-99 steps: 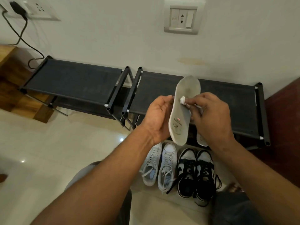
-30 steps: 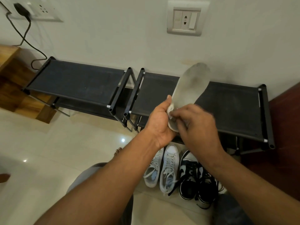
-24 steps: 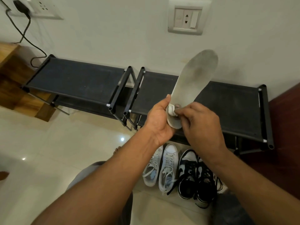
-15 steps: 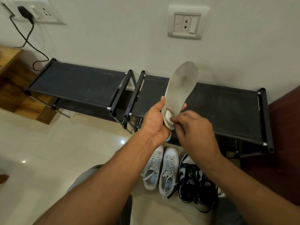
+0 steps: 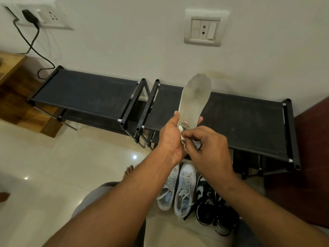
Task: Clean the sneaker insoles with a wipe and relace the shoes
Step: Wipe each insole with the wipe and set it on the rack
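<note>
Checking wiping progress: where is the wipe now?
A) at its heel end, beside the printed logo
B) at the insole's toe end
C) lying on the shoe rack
A: the right hand pinches the wipe against the insole beside its logo, at the heel end the left hand grips.

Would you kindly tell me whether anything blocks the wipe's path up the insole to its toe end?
Nothing visible: the insole is bare above the wipe; the left hand grips only its edges near the heel.

Hidden from me
My right hand [image 5: 208, 148] covers the insole [image 5: 195, 100] heel and most of the wipe [image 5: 181, 130]; print unreadable.
</note>
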The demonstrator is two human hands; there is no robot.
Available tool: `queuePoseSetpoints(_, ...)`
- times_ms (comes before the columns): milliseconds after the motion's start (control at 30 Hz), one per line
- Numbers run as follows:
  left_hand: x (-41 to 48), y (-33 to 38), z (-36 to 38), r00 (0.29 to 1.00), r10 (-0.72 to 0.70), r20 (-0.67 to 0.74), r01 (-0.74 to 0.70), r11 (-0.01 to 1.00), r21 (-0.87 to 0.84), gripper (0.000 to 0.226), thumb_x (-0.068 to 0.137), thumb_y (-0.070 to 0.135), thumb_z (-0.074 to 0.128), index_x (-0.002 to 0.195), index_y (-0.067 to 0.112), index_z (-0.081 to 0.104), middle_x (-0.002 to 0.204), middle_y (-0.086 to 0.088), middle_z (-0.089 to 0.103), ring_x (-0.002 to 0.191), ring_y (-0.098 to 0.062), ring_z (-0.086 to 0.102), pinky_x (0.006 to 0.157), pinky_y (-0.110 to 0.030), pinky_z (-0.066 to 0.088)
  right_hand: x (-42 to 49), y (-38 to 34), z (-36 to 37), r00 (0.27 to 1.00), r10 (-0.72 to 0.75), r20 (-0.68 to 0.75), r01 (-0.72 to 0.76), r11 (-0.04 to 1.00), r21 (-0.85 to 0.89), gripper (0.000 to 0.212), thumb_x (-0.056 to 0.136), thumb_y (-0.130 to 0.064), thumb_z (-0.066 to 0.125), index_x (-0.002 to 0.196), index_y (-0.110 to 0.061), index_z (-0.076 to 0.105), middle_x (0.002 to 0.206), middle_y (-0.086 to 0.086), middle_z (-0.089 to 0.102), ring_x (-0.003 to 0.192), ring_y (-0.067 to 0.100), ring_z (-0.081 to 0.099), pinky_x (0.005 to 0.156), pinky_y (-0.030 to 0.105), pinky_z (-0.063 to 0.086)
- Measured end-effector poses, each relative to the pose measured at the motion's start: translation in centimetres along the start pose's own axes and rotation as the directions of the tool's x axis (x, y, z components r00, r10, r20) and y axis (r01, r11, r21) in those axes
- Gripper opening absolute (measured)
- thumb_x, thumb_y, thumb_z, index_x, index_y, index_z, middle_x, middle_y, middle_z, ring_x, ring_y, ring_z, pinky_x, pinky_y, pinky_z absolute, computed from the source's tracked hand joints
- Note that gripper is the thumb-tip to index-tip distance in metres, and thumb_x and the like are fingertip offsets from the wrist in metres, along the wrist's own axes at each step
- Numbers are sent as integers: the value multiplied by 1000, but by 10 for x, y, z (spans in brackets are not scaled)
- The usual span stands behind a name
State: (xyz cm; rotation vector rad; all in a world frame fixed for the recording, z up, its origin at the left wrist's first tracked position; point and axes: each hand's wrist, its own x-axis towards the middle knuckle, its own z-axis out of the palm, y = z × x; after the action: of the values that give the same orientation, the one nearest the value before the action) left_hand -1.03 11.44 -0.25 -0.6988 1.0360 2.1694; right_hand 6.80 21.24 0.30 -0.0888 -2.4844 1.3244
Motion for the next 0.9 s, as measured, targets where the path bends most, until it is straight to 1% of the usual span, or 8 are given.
queuePoseSetpoints(67, 0, -4, 2, 1000, 7, -7, -8, 1000, -11, 67, 110, 55, 43, 138, -1, 65, 133, -27, 70, 112, -32, 71, 88, -37, 64, 0, -2, 1, 1000, 9, -21, -9, 1000, 15, 21, 87, -1, 77, 100, -17, 81, 94, -10, 74, 93, 0, 70, 87, 16, 55)
queuePoseSetpoints(233, -5, -23, 5, 999, -38, -18, 38, 999, -24, 66, 105, 55, 54, 140, 0, 64, 135, -24, 70, 124, -32, 71, 101, -43, 58, 5, 4, 2, 996, 54, -75, -54, 999, 1, 22, 87, -2, 77, 100, -20, 82, 94, -12, 75, 92, 0, 70, 87, 19, 56)
queuePoseSetpoints(367, -5, -28, 5, 998, -12, -60, 11, 1000, -29, 56, 109, 48, 53, 134, 1, 69, 124, -16, 76, 106, -27, 77, 76, -35, 64, 10, 15, 4, 997, 41, -70, -45, 997, -59, 20, 87, -3, 76, 97, -20, 79, 91, -11, 71, 86, 3, 68, 81, 25, 57)
queuePoseSetpoints(533, -12, -32, 9, 997, 4, -78, -1, 999, 39, 51, 112, 41, 48, 137, 1, 66, 133, -21, 72, 125, -33, 70, 105, -44, 57, 21, 38, -4, 997, -60, -46, 48, 971, -233, 11, 91, -11, 75, 99, -18, 77, 94, -6, 68, 84, 12, 67, 77, 34, 60)
queuePoseSetpoints(633, -14, -36, 9, 999, 19, -43, -14, 992, 122, 44, 113, 35, 48, 139, 4, 66, 129, -20, 74, 121, -33, 71, 91, -41, 63, 31, 58, -17, 997, -62, -50, 41, 936, -348, 8, 95, -17, 72, 101, -18, 77, 94, -3, 68, 83, 15, 66, 73, 38, 59)
queuePoseSetpoints(733, -18, -36, 10, 1000, 19, 19, -22, 978, 206, 41, 114, 33, 45, 139, 5, 63, 125, -20, 76, 113, -32, 74, 82, -43, 66, 40, 74, -33, 991, 28, -130, -74, 930, -360, 13, 96, -14, 70, 105, -18, 78, 98, -2, 70, 85, 13, 66, 79, 35, 58)
queuePoseSetpoints(800, -21, -32, 10, 997, 17, 70, -33, 971, 236, 40, 116, 30, 42, 141, 5, 60, 126, -20, 75, 119, -34, 73, 90, -44, 63, 45, 84, -43, 964, 198, -177, -236, 944, -231, 15, 96, -16, 70, 108, -23, 77, 97, -11, 72, 88, 4, 67, 84, 29, 58)
queuePoseSetpoints(900, -20, -25, 8, 988, 38, 148, -70, 973, 218, 34, 114, 15, 45, 145, 6, 55, 129, -22, 73, 121, -35, 72, 96, -42, 62, 51, 89, -51, 856, 492, -161, -444, 857, 260, 14, 98, -21, 71, 106, -31, 74, 93, -13, 75, 88, 3, 71, 82, 29, 60)
